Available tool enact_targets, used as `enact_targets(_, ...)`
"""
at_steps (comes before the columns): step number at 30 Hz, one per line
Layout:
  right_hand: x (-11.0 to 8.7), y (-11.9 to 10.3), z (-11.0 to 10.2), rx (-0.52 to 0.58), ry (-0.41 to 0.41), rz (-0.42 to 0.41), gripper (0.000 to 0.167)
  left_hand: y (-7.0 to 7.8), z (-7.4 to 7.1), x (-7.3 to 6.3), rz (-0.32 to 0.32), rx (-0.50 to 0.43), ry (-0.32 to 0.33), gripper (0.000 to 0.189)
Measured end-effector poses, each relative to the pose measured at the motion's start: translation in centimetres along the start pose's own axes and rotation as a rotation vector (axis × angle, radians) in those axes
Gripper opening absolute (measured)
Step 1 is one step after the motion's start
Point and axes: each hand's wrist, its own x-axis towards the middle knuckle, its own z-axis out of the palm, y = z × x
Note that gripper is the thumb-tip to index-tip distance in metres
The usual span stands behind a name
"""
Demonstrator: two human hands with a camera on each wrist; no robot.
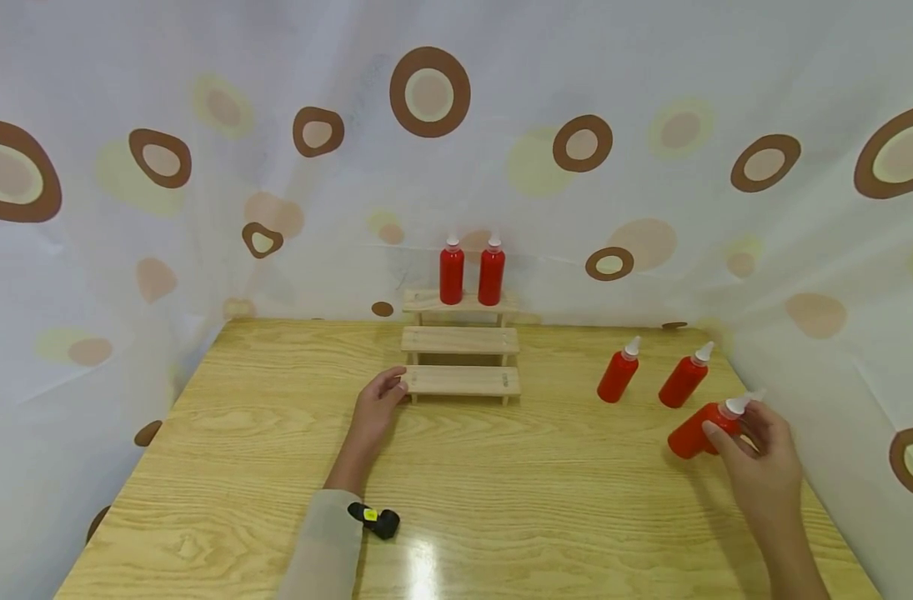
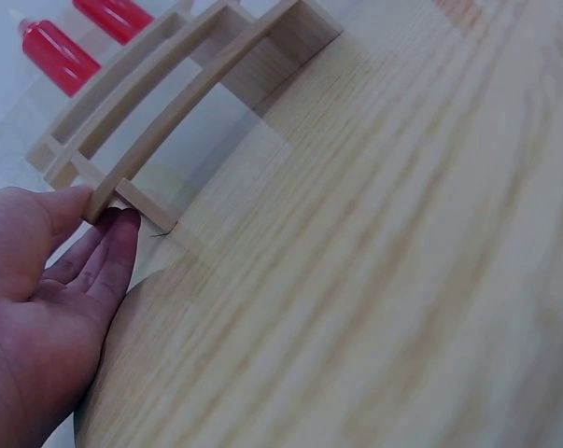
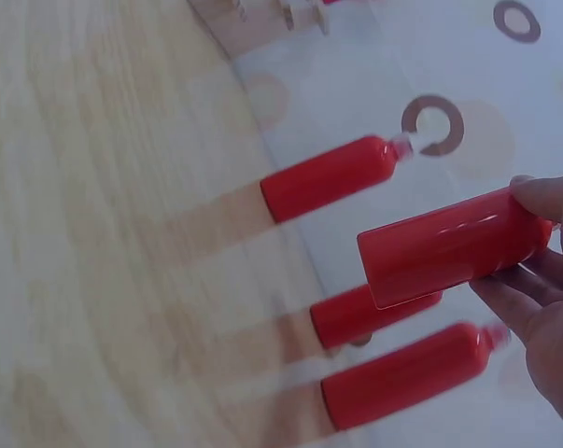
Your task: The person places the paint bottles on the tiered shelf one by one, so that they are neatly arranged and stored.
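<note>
A red squeeze bottle with a white nozzle cap is tilted in my right hand. The thumb and fingers grip its upper part, and in the right wrist view its base hangs above the table. Three more red bottles stand close by, one at the left, another beside it, and one mostly hidden behind the held bottle in the head view. My left hand pinches the left end of the lowest step of a three-step wooden stand, thumb above, fingers below.
Two red bottles, one left and one right, stand upright on the stand's top step. The wood-grain table meets a patterned white cloth at the back and both sides. A black strap camera sits on the left wrist.
</note>
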Motion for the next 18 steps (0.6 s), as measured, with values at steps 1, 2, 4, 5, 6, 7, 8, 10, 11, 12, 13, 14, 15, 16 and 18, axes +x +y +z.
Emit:
enact_targets(1, 0.0, -0.3, 0.3, -0.003, -0.022, -0.018, 0.058, 0.0, 0.0, 0.0, 0.001, -0.001, -0.002, 0.037)
enact_targets(2, 0.0, -0.6, 0.5, 0.014, -0.047, -0.038, 0.057, 0.0, 0.0, 0.0, 0.002, 0.000, -0.002, 0.037)
enact_targets(4, -0.1, -1.1, 1.1, 0.067, -0.092, -0.078, 0.057, 0.0, 0.0, 0.0, 0.000, 0.002, -0.002, 0.037)
enact_targets(5, -0.1, -1.3, 1.5, 0.095, -0.113, -0.094, 0.057, 0.0, 0.0, 0.1, -0.001, 0.011, 0.001, 0.038)
enact_targets(6, 0.0, -1.6, 1.8, 0.118, -0.139, -0.107, 0.058, 0.0, 0.0, 0.1, -0.004, 0.020, 0.005, 0.038)
enact_targets(7, 0.0, -1.8, 2.1, 0.131, -0.161, -0.126, 0.058, 0.0, 0.0, 0.1, -0.005, 0.029, 0.009, 0.038)
enact_targets(8, 0.1, -2.1, 2.5, 0.148, -0.179, -0.138, 0.059, 0.0, 0.1, 0.1, -0.006, 0.038, 0.013, 0.038)
enact_targets(10, 0.2, -2.7, 3.4, 0.111, -0.194, -0.174, 0.059, 0.1, 0.1, 0.0, -0.011, 0.048, 0.020, 0.038)
enact_targets(11, 0.3, -3.0, 3.8, 0.096, -0.207, -0.187, 0.059, 0.2, 0.2, -0.1, -0.013, 0.053, 0.023, 0.038)
enact_targets(12, 0.4, -3.3, 4.3, 0.067, -0.217, -0.205, 0.059, 0.2, 0.2, -0.1, -0.012, 0.049, 0.024, 0.038)
enact_targets(13, 0.5, -3.6, 4.8, 0.049, -0.228, -0.220, 0.059, 0.2, 0.2, -0.1, -0.010, 0.045, 0.023, 0.038)
enact_targets(14, 0.6, -3.9, 5.3, 0.034, -0.243, -0.230, 0.058, 0.2, 0.2, -0.1, -0.009, 0.040, 0.024, 0.038)
enact_targets(15, 0.7, -4.3, 5.8, 0.027, -0.254, -0.244, 0.058, 0.2, 0.2, -0.1, -0.009, 0.035, 0.023, 0.037)
enact_targets(16, 0.8, -4.6, 6.4, 0.044, -0.271, -0.250, 0.058, 0.1, 0.2, -0.1, -0.007, 0.031, 0.025, 0.037)
enact_targets(18, 0.9, -5.3, 7.5, 0.062, -0.294, -0.259, 0.057, -0.3, 0.2, 0.2, -0.007, 0.027, 0.025, 0.037)
